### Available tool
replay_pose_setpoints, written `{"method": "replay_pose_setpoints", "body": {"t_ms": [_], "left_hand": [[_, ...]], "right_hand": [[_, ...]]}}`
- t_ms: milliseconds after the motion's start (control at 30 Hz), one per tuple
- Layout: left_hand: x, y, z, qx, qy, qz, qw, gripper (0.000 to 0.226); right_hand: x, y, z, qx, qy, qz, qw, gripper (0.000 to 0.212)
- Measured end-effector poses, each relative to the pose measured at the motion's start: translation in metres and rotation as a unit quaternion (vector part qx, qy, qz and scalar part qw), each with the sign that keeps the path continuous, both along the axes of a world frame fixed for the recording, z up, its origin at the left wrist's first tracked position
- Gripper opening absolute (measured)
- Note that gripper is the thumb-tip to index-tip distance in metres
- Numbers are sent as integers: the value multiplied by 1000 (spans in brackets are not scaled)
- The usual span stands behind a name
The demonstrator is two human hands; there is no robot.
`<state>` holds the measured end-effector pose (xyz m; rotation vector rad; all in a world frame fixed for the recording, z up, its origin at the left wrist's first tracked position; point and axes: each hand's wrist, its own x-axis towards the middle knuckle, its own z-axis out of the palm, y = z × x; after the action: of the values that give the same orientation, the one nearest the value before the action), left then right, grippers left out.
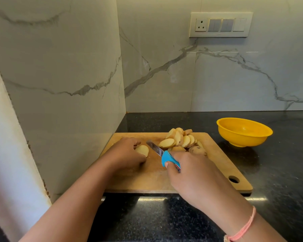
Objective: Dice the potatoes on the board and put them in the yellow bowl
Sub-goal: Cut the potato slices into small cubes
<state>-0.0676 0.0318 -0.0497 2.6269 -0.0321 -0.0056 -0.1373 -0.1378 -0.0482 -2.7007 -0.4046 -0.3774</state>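
A potato piece [142, 150] is lying on the left part of the board [147, 179], and the left hand [128, 152] is curling over it, its fingers [136, 143] pinching the piece from the far and near sides. Just to the right, the knife [163, 155] is pointing its blade up and left toward that piece, with the tip close beside it; whether the edge is touching the board cannot be told. The right hand [191, 173] is gripping the blue handle, fingers wrapped tight round it. A heap of slices [179, 139] is sitting at the board's far edge, just beyond the right hand's knuckles. The bowl [243, 131] is standing on the table [278, 172], off the board's far right corner and apart from both hands.

The table is dark and speckled, and the board is lying near its front edge in a corner of veined marble wall [217, 81]. A switch plate [220, 24] is hanging high on the back wall.

Both forearms are reaching in from below, converging on the board. A pink wristband [243, 227] is circling the right wrist.
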Motion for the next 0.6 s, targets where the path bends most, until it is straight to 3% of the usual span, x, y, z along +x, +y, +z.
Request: {"method": "replay_pose_setpoints", "body": {"t_ms": [267,400,600], "left_hand": [[-1,-1,-1,-33,-24,24,999,40],[0,-2,-3,-36,-25,35,998,47],[0,-1,-3,-55,-28,50,997,50]], "right_hand": [[5,11,7,-36,31,-7,999,41],[9,19,17,-64,72,-11,995,39],[13,28,36,-79,108,8,991,11]]}}
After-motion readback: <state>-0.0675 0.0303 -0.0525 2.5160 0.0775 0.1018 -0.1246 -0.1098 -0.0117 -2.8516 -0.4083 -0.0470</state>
